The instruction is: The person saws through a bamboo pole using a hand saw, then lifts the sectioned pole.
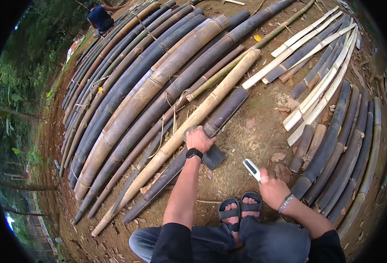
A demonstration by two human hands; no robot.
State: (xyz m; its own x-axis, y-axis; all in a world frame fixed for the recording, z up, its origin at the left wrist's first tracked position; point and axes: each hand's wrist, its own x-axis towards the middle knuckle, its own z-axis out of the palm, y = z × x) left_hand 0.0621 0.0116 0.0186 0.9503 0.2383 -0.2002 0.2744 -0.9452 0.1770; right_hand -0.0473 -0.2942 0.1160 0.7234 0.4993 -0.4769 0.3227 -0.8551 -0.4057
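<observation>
My left hand (199, 139), with a dark watch on its wrist, lies closed over a short dark bamboo piece (213, 158). That piece lies crosswise over a long dark bamboo pole (225, 112), its other end showing beyond my fingers. Alongside runs a pale tan bamboo pole (219, 94). In my right hand (274, 189), at the lower right of centre, is a small white object with a dark oblong face (251, 169). It is held above the bare soil, apart from the bamboo; its exact kind cannot be made out.
Many bamboo poles (132, 103) lie side by side on the left. Split pale strips (320, 98) are spread at the upper right, with shorter dark pieces (329, 162) below them. My sandalled feet (239, 211) stand close by. Another person (100, 18) crouches at the far left.
</observation>
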